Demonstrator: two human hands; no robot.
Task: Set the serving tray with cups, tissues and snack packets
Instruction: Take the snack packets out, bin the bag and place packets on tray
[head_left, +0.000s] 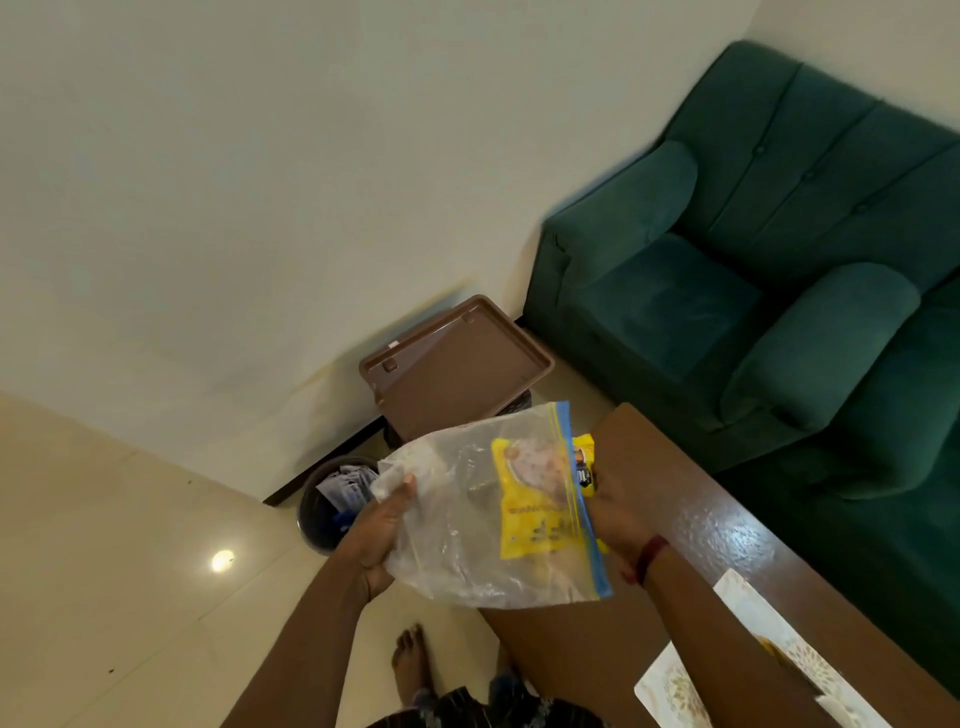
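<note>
Left hand grips zip bag bottom; right hand at zip mouth, grip unclear; long axis sideways, mouth rightward.

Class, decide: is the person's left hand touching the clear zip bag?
Touching. The head view shows the left hand gripping the clear zip bag, its thumb pressed over the bag's crumpled end.

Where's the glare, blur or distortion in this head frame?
Head view: a round bright hotspot on the glossy cream floor tiles; streaky sheen on the polished brown wooden table; glints on the clear zip-top plastic bag veil the yellow snack packet inside, its print unreadable; wide-angle tilt slants the dark green upholstered sofa and wall; overall soft focus.
</note>
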